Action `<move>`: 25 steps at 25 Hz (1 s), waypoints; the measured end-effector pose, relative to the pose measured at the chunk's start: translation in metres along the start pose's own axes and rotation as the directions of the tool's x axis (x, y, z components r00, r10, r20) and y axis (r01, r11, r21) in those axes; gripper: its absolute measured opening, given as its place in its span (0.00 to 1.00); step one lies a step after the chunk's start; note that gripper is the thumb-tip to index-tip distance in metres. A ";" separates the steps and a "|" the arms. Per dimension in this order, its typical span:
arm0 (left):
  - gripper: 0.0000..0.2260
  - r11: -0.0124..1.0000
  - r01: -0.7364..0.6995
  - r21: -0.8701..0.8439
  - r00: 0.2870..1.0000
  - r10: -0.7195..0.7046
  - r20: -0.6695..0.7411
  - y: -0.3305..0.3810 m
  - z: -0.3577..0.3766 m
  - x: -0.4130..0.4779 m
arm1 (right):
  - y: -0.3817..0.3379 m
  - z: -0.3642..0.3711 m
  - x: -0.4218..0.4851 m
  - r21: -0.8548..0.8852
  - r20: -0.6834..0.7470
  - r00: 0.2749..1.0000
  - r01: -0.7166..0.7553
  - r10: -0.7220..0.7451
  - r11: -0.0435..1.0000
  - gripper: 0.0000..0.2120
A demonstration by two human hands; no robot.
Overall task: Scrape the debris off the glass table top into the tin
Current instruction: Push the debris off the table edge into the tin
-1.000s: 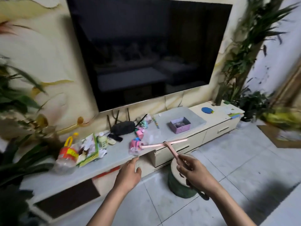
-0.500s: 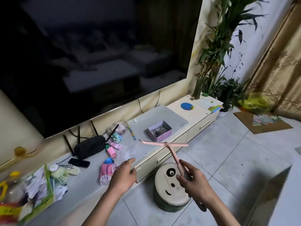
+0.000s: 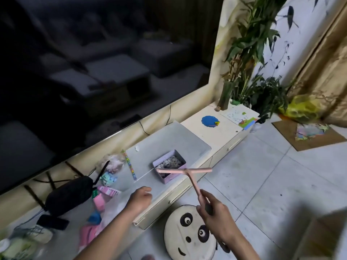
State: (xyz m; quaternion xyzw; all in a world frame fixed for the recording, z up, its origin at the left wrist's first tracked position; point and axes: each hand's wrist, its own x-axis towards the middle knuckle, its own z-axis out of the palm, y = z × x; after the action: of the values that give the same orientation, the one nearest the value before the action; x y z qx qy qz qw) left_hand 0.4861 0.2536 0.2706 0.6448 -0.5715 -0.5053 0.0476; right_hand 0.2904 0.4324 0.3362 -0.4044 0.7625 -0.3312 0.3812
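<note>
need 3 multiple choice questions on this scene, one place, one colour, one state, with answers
1. Where does the tin stand? A on the floor; B on the glass table top; C on the panda stool.
2. What colour is the scraper? A blue; B green; C pink.
3. How is the tin? A lidded; B open with debris inside; C upside down.
Answers: 1 B, it sits on the grey glass. 2 C, the bar and handle gripped by the right hand are pink. 3 B, no lid, speckled bits show inside.
</note>
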 end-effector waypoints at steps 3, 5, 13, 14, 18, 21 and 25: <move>0.10 0.990 0.134 -0.038 0.991 -0.132 0.031 0.018 0.003 0.049 | 0.007 0.000 0.023 -0.027 -0.023 0.998 -0.057 0.056 0.998 0.17; 0.07 0.985 0.173 -0.015 0.982 -0.171 0.084 0.031 0.008 0.098 | 0.013 0.003 0.055 -0.029 -0.053 0.991 -0.122 0.121 0.992 0.16; 0.19 0.926 0.377 0.034 0.901 -0.375 0.218 0.029 0.031 0.265 | 0.006 0.046 0.175 0.044 -0.128 0.927 -0.351 0.354 0.935 0.09; 0.23 0.914 0.404 0.027 0.886 -0.399 0.235 0.025 0.035 0.282 | 0.008 0.052 0.187 0.056 -0.131 0.913 -0.383 0.387 0.922 0.09; 0.23 0.858 0.514 -0.007 0.811 -0.484 0.328 0.013 0.049 0.323 | 0.011 0.065 0.213 0.052 -0.180 0.872 -0.453 0.454 0.890 0.12; 0.18 0.799 0.600 -0.045 0.744 -0.536 0.399 0.005 0.057 0.332 | 0.011 0.067 0.216 0.129 -0.209 0.837 -0.489 0.505 0.863 0.11; 0.15 0.773 0.624 -0.115 0.734 -0.529 0.426 0.003 0.065 0.343 | 0.005 0.064 0.223 0.275 -0.213 0.788 -0.519 0.577 0.810 0.19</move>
State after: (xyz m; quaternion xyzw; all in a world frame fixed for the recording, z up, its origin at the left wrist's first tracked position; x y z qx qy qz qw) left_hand 0.3818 0.0169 0.0368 0.6724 -0.2709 -0.6744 -0.1404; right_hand 0.2578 0.2283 0.2314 -0.0716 0.8563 -0.3359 0.3857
